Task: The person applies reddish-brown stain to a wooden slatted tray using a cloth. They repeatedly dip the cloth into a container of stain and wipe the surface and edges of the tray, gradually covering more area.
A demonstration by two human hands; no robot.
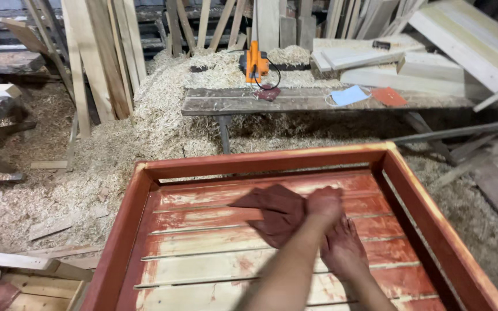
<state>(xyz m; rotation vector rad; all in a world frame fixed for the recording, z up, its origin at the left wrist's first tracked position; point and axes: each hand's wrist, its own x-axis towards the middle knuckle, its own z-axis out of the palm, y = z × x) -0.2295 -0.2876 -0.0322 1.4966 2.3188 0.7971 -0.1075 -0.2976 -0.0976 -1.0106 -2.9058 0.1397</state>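
Note:
A red-brown stained cloth lies on the slatted panel of a large wooden frame that is coated with red stain. My left hand is closed on the cloth's right end and presses it onto the slats. Just below it, my right hand rests flat on the slats with fingers spread, partly covered by my left forearm. Both hands are smeared with red. The upper slats are red, while the lower slats show pale bare wood with streaks.
Behind the frame stands a rough workbench with an orange power tool, a pale blue face mask and an orange sheet. Wood shavings cover the floor. Planks lean at the back and lie stacked at right.

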